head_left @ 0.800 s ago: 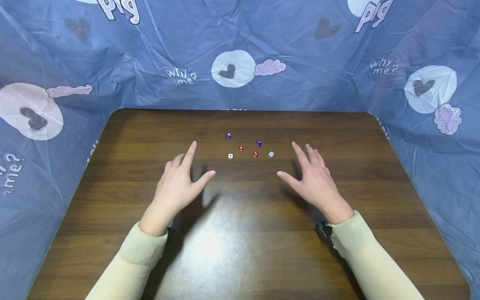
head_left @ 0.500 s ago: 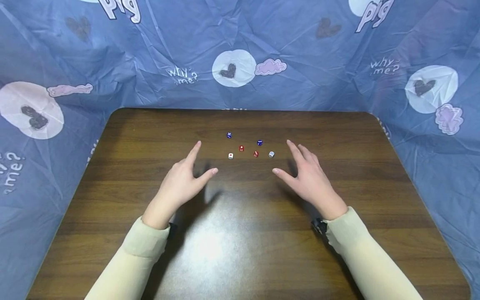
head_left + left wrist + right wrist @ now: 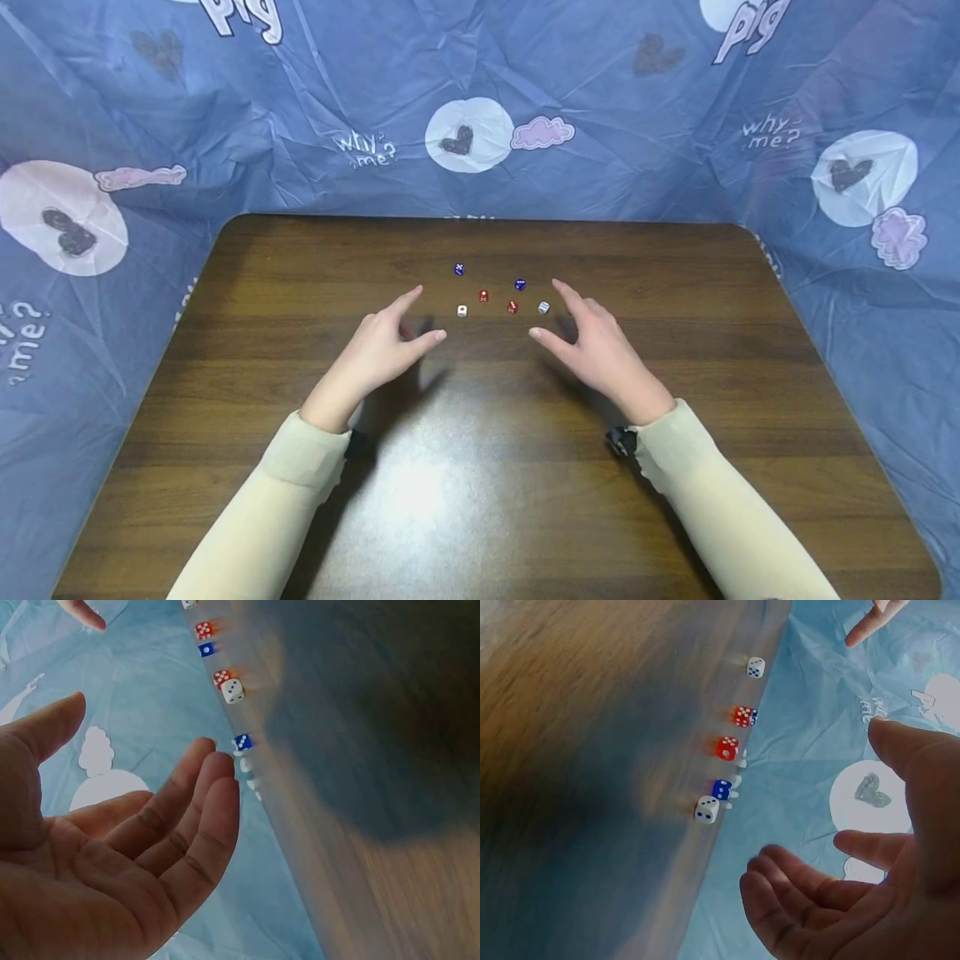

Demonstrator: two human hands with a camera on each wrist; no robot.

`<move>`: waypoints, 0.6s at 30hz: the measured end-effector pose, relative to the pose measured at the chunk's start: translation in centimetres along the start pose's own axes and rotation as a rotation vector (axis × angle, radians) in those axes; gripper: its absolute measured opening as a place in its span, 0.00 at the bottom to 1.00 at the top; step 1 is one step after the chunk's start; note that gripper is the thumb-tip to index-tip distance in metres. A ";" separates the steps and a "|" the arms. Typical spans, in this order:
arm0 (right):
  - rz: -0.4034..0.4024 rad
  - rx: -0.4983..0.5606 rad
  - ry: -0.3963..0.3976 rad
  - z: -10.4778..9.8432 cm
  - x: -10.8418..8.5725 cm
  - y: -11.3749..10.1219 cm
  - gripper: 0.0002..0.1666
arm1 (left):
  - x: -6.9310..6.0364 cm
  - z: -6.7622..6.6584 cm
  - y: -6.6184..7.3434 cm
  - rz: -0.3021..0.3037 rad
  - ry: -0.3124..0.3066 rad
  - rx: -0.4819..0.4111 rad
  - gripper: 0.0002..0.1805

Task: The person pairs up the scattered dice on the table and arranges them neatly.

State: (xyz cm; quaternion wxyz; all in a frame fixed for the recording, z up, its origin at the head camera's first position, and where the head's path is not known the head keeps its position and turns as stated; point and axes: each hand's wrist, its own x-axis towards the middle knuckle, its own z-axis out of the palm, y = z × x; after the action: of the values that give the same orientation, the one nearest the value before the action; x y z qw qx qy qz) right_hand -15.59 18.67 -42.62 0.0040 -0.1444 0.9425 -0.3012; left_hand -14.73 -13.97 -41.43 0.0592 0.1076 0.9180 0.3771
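Red, white and blue dice (image 3: 483, 296) could scatter if the left hand (image 3: 381, 346) or right hand (image 3: 601, 347), apart and empty, bumps them.

At 8 o'clock in the left wrist view, the person's left hand (image 3: 112, 859) turns its palm to the camera, fingers softly bent and thumb spread towards 10, with part of the right hand (image 3: 84, 611) between 10 and 11. Along the wooden table's (image 3: 420, 892) edge as seen here, from 11:30 down to 12, come a cropped white die (image 3: 189, 603), a red die (image 3: 204, 631), a blue die (image 3: 206, 650), a second red die (image 3: 220, 676) partly covered by a three-pip white die (image 3: 232, 691), and a three-pip blue die (image 3: 241, 742) near the fingertips. Blue cloth (image 3: 157, 682) with a white cloud print (image 3: 96, 752) spreads around 9, while a dark blur (image 3: 375, 727) covers the wood at 2.
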 end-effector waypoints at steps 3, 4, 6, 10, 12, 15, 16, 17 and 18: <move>-0.021 0.016 -0.013 0.3 0.5 -0.2 0.51 | 0.5 0.1 0.1 -0.005 -0.007 -0.018 0.43; -0.028 0.017 -0.016 0.4 0.6 -0.3 0.50 | 0.6 0.1 0.1 -0.007 -0.010 -0.022 0.43; -0.044 0.021 -0.022 0.6 1.0 -0.5 0.49 | 0.9 0.2 0.2 -0.015 -0.013 -0.025 0.42; -0.074 0.029 -0.017 1.2 1.6 -0.9 0.45 | 1.3 0.3 0.3 -0.028 -0.018 -0.030 0.40; -0.085 0.045 -0.014 1.5 1.9 -1.1 0.43 | 1.5 0.4 0.3 -0.039 -0.019 -0.041 0.39; -0.094 0.068 -0.014 2.0 2.4 -1.5 0.41 | 1.9 0.6 0.3 -0.054 -0.020 -0.057 0.39; -0.094 0.074 -0.017 2.1 2.5 -1.6 0.40 | 1.9 0.7 0.3 -0.060 -0.019 -0.059 0.38; -0.092 0.079 -0.021 2.3 2.6 -1.8 0.40 | 2.0 0.7 0.2 -0.064 -0.021 -0.060 0.38; -0.088 0.085 -0.026 2.4 2.8 -2.0 0.40 | 2.1 0.8 0.2 -0.067 -0.021 -0.059 0.38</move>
State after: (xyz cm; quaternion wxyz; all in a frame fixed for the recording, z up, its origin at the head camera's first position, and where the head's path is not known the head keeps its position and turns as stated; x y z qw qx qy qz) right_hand -17.49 14.99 -43.27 0.0089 -0.1895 0.9215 -0.3388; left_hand -16.60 -12.79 -41.94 0.0846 0.0788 0.9090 0.4005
